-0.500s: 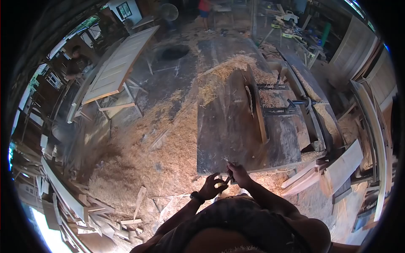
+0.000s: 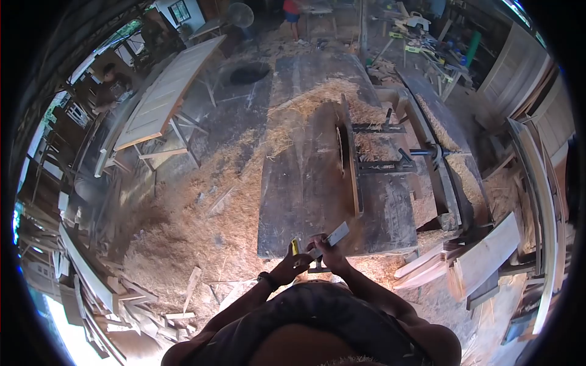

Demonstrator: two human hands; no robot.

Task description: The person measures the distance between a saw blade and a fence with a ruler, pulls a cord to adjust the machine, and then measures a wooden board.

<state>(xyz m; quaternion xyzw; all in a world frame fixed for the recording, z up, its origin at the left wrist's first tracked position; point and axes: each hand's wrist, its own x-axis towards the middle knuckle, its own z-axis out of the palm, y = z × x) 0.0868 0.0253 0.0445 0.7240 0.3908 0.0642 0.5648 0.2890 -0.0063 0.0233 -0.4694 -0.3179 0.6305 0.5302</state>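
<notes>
Both of my hands are close together at the near edge of a dark workbench (image 2: 293, 201). My left hand (image 2: 290, 266) is closed around a small yellow object (image 2: 295, 246) that pokes up past the fingers; its kind is too small to make out. My right hand (image 2: 328, 253) grips a pale flat strip (image 2: 338, 233), which slants up to the right over the bench edge. The fingers of the two hands nearly meet, and the strip's lower end is hidden there.
An upright board fence (image 2: 350, 165) stands on the bench, with wood shavings (image 2: 317, 100) behind it and clamps (image 2: 406, 152) to its right. A panelled door (image 2: 165, 100) lies on trestles at left. Boards (image 2: 479, 259) lean at right. One person (image 2: 112, 91) stands beyond the door.
The pale strip has swung out to the right of my right hand, and the yellow object now shows upright in my left. The view has shifted, so the bench appears further left.
</notes>
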